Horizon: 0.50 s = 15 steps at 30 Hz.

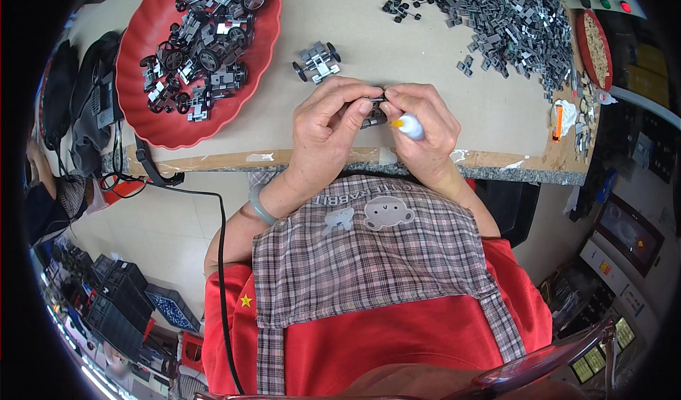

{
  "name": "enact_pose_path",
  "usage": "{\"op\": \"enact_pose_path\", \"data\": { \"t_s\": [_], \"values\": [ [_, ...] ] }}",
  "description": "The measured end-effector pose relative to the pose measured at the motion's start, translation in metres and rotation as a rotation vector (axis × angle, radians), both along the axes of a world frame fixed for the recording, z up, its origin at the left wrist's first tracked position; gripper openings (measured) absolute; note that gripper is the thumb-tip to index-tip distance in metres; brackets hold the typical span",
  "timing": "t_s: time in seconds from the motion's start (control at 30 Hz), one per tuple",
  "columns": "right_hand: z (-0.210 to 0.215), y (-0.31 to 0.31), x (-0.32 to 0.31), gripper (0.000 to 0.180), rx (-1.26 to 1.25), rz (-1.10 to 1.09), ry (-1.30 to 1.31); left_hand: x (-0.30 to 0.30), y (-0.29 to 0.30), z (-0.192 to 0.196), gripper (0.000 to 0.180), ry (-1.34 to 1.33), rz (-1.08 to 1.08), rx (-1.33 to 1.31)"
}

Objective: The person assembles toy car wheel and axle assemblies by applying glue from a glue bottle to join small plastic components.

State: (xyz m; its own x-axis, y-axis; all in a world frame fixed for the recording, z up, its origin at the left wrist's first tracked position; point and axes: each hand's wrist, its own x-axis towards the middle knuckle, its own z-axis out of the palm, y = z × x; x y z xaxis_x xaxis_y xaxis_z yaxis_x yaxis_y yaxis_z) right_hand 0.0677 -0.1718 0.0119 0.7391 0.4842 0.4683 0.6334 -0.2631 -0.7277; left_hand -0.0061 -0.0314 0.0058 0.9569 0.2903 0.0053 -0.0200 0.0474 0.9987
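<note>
While both hands meet over the near edge of the pale beige worktable, a small dark grey plastic wheeled chassis sits pinched between them, at the centre of the scene and just in front of the person's chest. The left hand curls round the piece from the left, thumb and fingers closed on its upper edge; the right hand closes on it from the right, and also holds a small white squeeze bottle with an orange nozzle tucked in its palm, nozzle pointing left toward the piece. The chassis appears to lie with its long axis running left to right between the fingertips, equally near to either hand, though fingers hide most of it; only dark edges and a hint of a wheel show.

Just beyond the hands, farther onto the table, stands a finished grey toy car frame with four black wheels, apart from both hands. To the far left, a red scalloped plastic tray holds a heap of similar wheeled frames. At far right sprawls a large pile of loose dark grey plastic parts. The person wears a checked apron over a red top, and a pale green bangle circles the left wrist.
</note>
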Motion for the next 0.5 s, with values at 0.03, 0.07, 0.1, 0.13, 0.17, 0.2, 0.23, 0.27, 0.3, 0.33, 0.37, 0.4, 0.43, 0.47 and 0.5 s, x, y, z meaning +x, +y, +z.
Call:
{"op": "enact_pose_path", "data": {
  "t_s": [0.03, 0.07, 0.1, 0.13, 0.17, 0.2, 0.23, 0.27, 0.3, 0.33, 0.37, 0.4, 0.43, 0.47, 0.5],
  "values": [
    [0.000, -0.001, 0.001, 0.017, 0.006, 0.004, 0.053, 0.000, 0.000, 0.001, 0.016, -0.005, 0.004, 0.025],
    [0.000, -0.001, 0.003, 0.017, 0.007, 0.002, 0.054, 0.000, 0.000, 0.002, 0.016, -0.009, 0.007, 0.050],
    [0.000, -0.002, 0.006, 0.016, 0.029, 0.031, 0.258, 0.000, 0.000, 0.002, 0.016, -0.008, 0.005, 0.050],
    [0.001, -0.002, 0.009, 0.015, 0.052, 0.062, 0.460, 0.000, 0.000, 0.002, 0.016, -0.030, 0.013, 0.019],
    [0.006, -0.002, 0.012, 0.015, 0.089, 0.100, 0.646, 0.000, 0.001, 0.002, 0.016, -0.051, 0.021, -0.013],
    [0.007, -0.004, 0.014, 0.015, 0.090, 0.101, 0.647, 0.000, 0.002, 0.000, 0.016, -0.050, 0.022, -0.013],
    [0.008, -0.007, 0.018, 0.015, 0.146, 0.146, 0.793, -0.001, 0.003, -0.002, 0.017, -0.052, 0.007, 0.005],
    [0.009, -0.008, 0.020, 0.016, 0.202, 0.192, 0.940, -0.001, 0.003, -0.003, 0.017, -0.053, -0.007, 0.023],
    [0.011, -0.008, 0.021, 0.016, 0.200, 0.194, 0.940, -0.001, 0.004, -0.003, 0.017, -0.054, -0.004, 0.023],
    [0.015, -0.008, 0.021, 0.016, 0.154, 0.186, 0.944, 0.000, 0.004, -0.002, 0.017, -0.074, -0.012, 0.029],
    [0.016, -0.008, 0.022, 0.017, 0.108, 0.178, 0.949, 0.001, 0.005, -0.001, 0.017, -0.095, -0.019, 0.034],
    [0.013, -0.009, 0.022, 0.017, 0.106, 0.180, 0.950, 0.001, 0.005, -0.001, 0.017, -0.094, -0.016, 0.034],
    [0.007, -0.009, 0.021, 0.018, 0.071, 0.188, 0.620, 0.001, 0.004, 0.001, 0.018, -0.077, -0.019, 0.030],
    [0.004, -0.009, 0.021, 0.020, 0.036, 0.192, 0.290, 0.002, 0.004, 0.001, 0.018, -0.061, -0.023, 0.025],
    [0.004, -0.008, 0.020, 0.020, 0.036, 0.192, 0.289, 0.003, 0.002, 0.002, 0.018, -0.061, -0.023, 0.025]
  ]
}}
